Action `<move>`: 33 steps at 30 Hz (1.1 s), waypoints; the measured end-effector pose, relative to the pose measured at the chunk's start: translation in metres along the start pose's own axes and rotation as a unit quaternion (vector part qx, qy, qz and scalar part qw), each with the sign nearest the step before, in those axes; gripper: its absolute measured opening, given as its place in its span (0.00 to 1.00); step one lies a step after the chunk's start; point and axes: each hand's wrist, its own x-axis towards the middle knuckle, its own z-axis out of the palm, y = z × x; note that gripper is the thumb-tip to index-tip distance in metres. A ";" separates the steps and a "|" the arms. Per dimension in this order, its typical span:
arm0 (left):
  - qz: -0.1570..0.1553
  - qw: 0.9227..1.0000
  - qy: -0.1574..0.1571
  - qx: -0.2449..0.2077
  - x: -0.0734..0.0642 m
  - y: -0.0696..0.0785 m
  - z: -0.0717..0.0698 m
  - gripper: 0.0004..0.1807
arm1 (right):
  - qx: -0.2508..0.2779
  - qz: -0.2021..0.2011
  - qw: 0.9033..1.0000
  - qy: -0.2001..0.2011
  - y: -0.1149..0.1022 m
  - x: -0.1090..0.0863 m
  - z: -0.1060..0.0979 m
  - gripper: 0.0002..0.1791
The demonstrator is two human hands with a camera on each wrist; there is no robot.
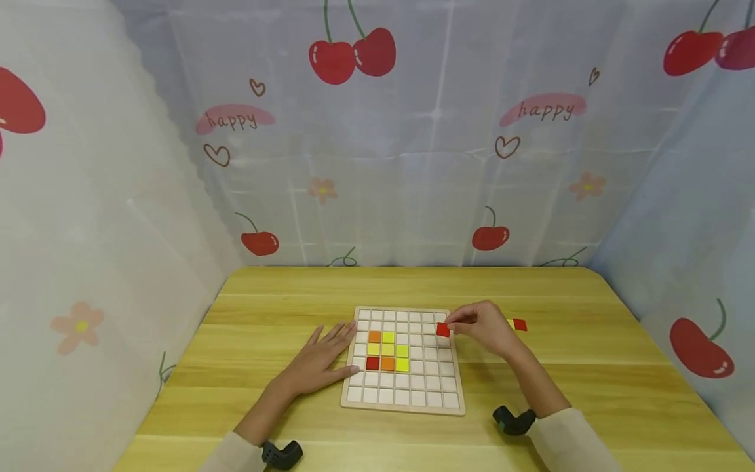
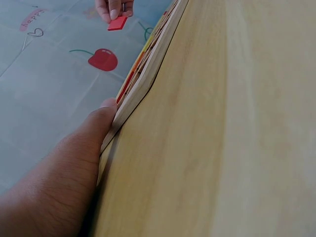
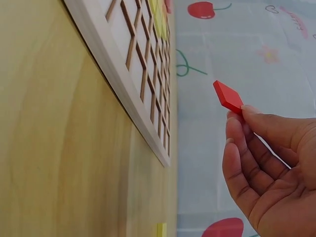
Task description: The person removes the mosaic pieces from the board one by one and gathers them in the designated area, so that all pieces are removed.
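A square wooden grid board [image 1: 404,410] lies on the table. Orange, yellow and dark red tiles fill a cluster of its cells left of centre, including a dark red tile [image 1: 373,363] and an orange tile [image 1: 374,336]. My left hand [image 1: 318,364] lies with fingers spread at the board's left side, thumb and fingertips touching its edge. Between thumb and fingertips, my right hand [image 1: 486,328] pinches a red square tile [image 3: 228,96]. In the right wrist view that tile is held up in the air, apart from the board; from the head it appears over the board's upper right edge.
On the table right of the board, partly behind the right hand, lie a red tile [image 1: 520,324] and a yellow tile [image 1: 510,323]. Black devices [image 1: 513,421] are at both wrists. Cherry-print curtains [image 1: 413,170] stand behind the wooden table [image 1: 283,288] and along both sides.
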 end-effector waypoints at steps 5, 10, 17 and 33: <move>0.004 1.000 0.000 0.003 0.001 0.000 0.000 0.49 | -0.001 -0.002 1.000 0.007 -0.010 -0.006 -0.015 0.06; 0.005 1.000 -0.003 0.002 0.002 0.001 -0.001 0.49 | 0.006 0.007 1.000 0.009 -0.004 -0.007 -0.028 0.07; -0.001 1.000 -0.005 -0.001 0.001 0.003 -0.001 0.49 | -0.014 0.023 0.999 0.034 0.011 -0.006 -0.042 0.08; 0.004 1.000 0.002 -0.002 0.000 0.003 0.000 0.48 | -0.024 0.069 0.994 0.076 0.027 -0.014 -0.076 0.13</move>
